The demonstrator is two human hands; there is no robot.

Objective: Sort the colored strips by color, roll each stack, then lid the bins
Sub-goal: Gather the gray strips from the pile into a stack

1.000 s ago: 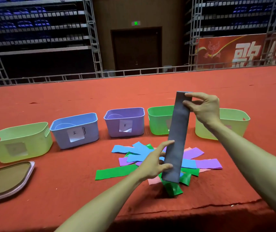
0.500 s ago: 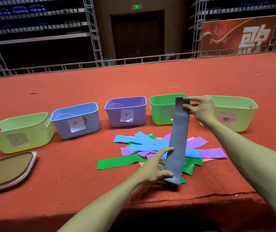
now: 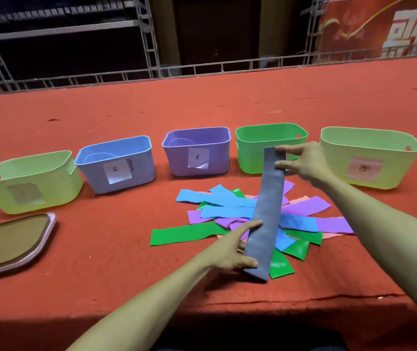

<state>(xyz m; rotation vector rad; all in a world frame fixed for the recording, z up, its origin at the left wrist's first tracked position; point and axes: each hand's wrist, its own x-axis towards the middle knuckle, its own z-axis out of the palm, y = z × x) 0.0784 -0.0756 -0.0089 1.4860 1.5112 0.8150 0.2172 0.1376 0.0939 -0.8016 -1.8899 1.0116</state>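
The gray strip (image 3: 268,211) has tipped lower and now slants just above the pile (image 3: 227,211). The left hand (image 3: 230,252) pinches its near end and the right hand (image 3: 303,163) its far end. Sorting looks barely begun.

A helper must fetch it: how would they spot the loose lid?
On the red carpet, follow the row of five bins to the leftmost, pale green bin. Just in front of it lies the lid: the only flat, brown, pink-rimmed thing, left of the pile of strips.
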